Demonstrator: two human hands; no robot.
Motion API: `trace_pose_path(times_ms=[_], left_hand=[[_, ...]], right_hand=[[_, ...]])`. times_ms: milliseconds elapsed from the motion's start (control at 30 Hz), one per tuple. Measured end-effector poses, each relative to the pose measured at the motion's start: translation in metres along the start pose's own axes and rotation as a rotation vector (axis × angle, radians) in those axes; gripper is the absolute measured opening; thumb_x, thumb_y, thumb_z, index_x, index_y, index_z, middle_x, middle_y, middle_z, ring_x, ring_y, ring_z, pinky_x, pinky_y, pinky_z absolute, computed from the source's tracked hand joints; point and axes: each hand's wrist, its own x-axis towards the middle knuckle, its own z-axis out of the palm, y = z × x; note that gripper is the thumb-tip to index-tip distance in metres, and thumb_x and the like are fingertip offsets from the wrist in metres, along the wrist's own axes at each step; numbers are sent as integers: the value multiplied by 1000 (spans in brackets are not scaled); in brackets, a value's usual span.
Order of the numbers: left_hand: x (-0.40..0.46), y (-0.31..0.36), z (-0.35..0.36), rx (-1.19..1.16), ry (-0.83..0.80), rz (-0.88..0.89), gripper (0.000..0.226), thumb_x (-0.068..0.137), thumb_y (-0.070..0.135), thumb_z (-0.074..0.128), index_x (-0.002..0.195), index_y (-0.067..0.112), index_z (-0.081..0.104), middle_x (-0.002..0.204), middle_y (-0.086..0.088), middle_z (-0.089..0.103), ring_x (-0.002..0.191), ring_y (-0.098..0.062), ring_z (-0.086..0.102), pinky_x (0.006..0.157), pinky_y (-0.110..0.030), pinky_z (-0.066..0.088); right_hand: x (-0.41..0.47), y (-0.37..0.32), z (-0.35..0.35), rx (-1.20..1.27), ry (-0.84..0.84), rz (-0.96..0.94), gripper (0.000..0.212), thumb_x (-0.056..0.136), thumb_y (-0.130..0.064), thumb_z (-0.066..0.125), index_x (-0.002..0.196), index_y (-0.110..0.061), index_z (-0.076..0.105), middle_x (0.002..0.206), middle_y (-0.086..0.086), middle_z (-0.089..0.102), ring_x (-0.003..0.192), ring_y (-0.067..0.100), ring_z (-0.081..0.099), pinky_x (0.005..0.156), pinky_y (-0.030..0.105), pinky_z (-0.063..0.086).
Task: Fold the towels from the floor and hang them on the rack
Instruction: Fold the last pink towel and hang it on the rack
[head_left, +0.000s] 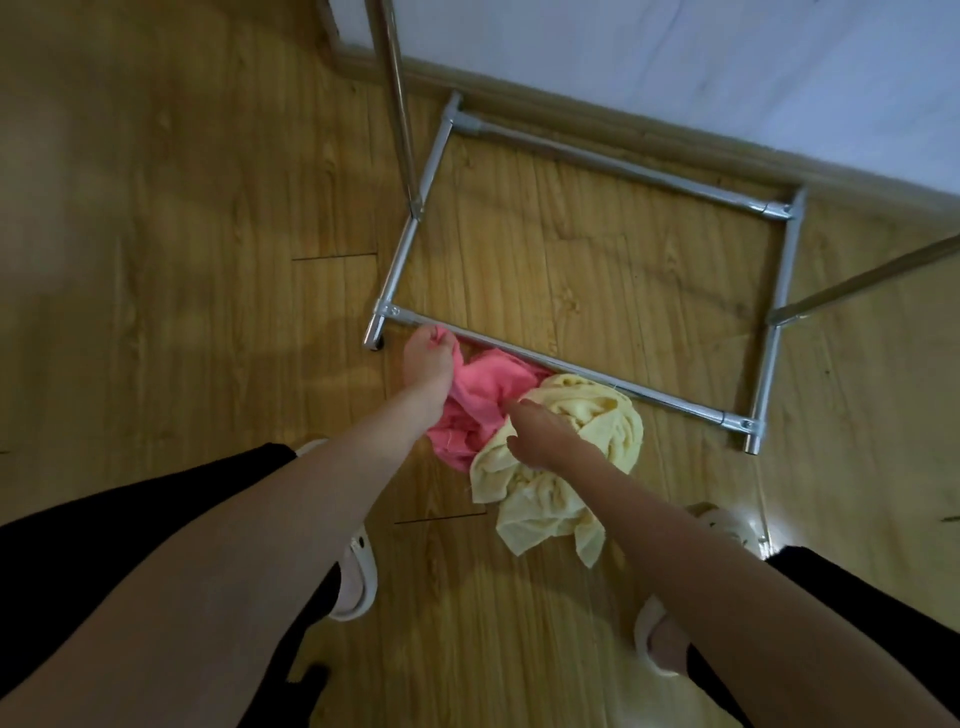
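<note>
Two bare hands reach down to a heap of towels on a wooden floor, at the base of a metal rack.

The left hand (428, 358), at frame centre, is closed on an edge of the pink towel (485, 400), just below the front bar of the rack (571, 366). The right hand (540, 434) rests on the seam between the pink towel and the yellow towel (587, 457); whether its fingers pinch cloth cannot be told. Both towels lie crumpled, touching each other, against the rack's front bar. The floor (182, 234) fills the left; a white wall (675, 62) occupies the upper right.
</note>
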Motion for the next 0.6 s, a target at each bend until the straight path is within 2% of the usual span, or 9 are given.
trace_pose_path(times_ms=[133,267,367,467,533,600], left_hand=[[-55,39,-14,-15,-145,65,14,96,15,52,84,15,57,82,2,58,77,-10,54,65,-20,42],[-125,74,-32,67,-295,230,13,95,18,56,82,19,59,81,6,60,75,-5,57,59,-11,40],[-175,101,-52,162,-404,418,12,94,16,56,83,18,62,78,6,62,71,-2,58,59,-6,40],[-218,131,-71,202,-502,537,10,92,14,59,87,9,66,77,6,64,72,-1,60,69,-13,43],[-248,152,-83,217,-554,605,10,91,16,61,87,10,67,76,10,66,73,-1,61,69,-16,44],[-278,173,-96,251,-600,685,11,90,17,62,81,18,67,75,14,67,72,2,62,67,-13,44]], right_hand=[[-59,-8,-27,78,109,-53,53,90,-9,52,140,-9,36,129,15,52,118,31,52,93,38,44],[-124,-17,-60,176,247,-88,49,90,-7,52,137,-3,38,129,18,51,117,32,52,94,39,44],[-172,-22,-83,235,354,-108,47,89,-7,53,134,-5,41,127,16,52,116,31,53,92,40,45],[-216,-26,-103,279,453,-145,52,89,-7,54,138,-8,38,126,14,53,113,30,55,93,41,46],[-245,-31,-118,341,522,-167,56,89,-6,54,142,-10,35,125,11,54,113,25,55,90,31,45],[-271,-37,-133,407,564,-190,58,89,-5,54,144,-14,35,125,8,54,110,20,55,87,25,44]])
